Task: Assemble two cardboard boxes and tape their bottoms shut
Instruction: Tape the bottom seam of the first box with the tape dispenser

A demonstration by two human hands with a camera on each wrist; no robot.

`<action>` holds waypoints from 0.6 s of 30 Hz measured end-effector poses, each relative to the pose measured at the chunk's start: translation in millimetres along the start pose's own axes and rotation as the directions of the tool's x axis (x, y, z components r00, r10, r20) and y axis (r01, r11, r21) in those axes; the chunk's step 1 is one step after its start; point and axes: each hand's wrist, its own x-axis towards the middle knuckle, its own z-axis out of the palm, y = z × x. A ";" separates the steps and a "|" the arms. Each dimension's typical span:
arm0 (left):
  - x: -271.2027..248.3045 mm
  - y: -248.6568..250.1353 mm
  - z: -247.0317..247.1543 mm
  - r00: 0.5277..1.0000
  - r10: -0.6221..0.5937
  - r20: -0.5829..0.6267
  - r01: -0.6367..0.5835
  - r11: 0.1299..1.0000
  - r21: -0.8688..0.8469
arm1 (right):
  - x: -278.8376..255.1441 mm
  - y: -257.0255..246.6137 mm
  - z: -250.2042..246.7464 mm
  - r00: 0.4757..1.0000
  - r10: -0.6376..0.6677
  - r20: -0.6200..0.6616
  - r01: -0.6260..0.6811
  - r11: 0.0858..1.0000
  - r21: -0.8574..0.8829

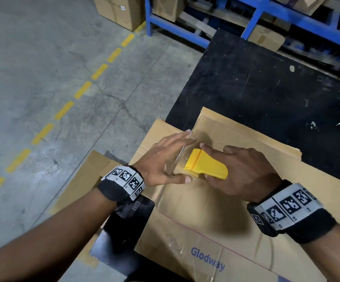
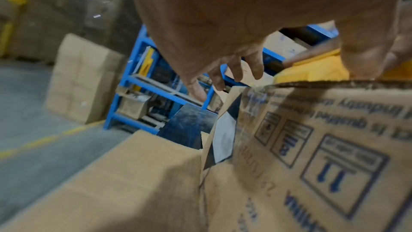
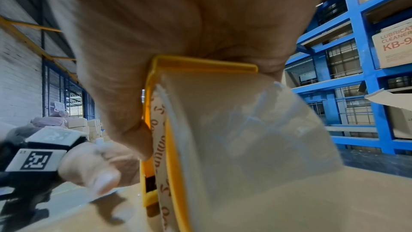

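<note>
1. Right hand: grips yellow tape dispenser atop cardboard box on black table.
2. Left hand: fingers straight, steadying clear tape.
3. Risk: slack tape may wrinkle or self-stick.

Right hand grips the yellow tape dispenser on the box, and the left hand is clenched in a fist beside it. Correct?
Not quite. The left hand is open, fingers straight, by the clear tape, as the head view shows. The right hand does grip the yellow tape dispenser on the box.

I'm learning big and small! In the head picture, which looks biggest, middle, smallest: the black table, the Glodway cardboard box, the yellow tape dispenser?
1. Black table
2. Glodway cardboard box, looking nearly as big, being closer to the camera
3. Yellow tape dispenser
</note>
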 end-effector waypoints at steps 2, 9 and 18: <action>3.8 -1.5 0.2 0.996 -0.018 0.089 0.003 0.986 0.169 | 1.1 2.7 -0.5 1.000 -0.002 0.002 0.002 1.000 0.004; 5.4 -4.3 -4.8 0.986 -0.090 0.141 0.032 0.928 0.370 | -28.7 37.0 -3.7 0.999 -0.037 -0.014 0.038 0.997 0.074; 6.3 3.0 -7.2 0.986 -0.088 0.139 0.035 0.938 0.346 | -128.0 115.9 26.0 0.994 0.094 0.051 -0.100 0.988 0.121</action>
